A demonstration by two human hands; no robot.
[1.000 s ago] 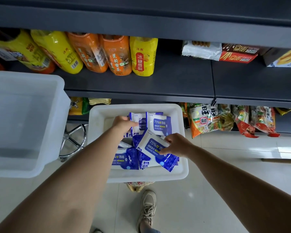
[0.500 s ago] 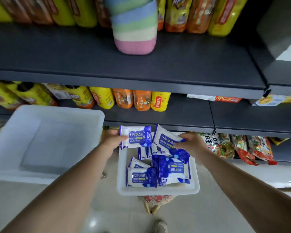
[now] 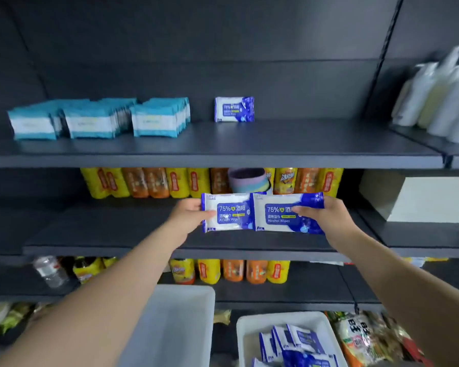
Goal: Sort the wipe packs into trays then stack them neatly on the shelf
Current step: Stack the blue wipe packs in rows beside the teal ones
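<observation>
Fingers of both hands pinch apparently one wipe pack (image 3: 227, 211) each.

1. Both bare forearms reach up and forward, converging toward the middle of the view;
2. Left hand (image 3: 188, 214) is raised, thumb across the front of a wipe pack (image 3: 227, 212), fingers hidden behind it;
3. Right hand (image 3: 326, 215) is level with the left, pinching a second wipe pack (image 3: 284, 213), thumb on its face.

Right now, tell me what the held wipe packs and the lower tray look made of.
Left-hand wipe pack and right-hand wipe pack: probably soft plastic film, glossy, with printed faces and crimped end seams. Tray: likely rigid white plastic, smooth, with a thick rounded rim.
</observation>
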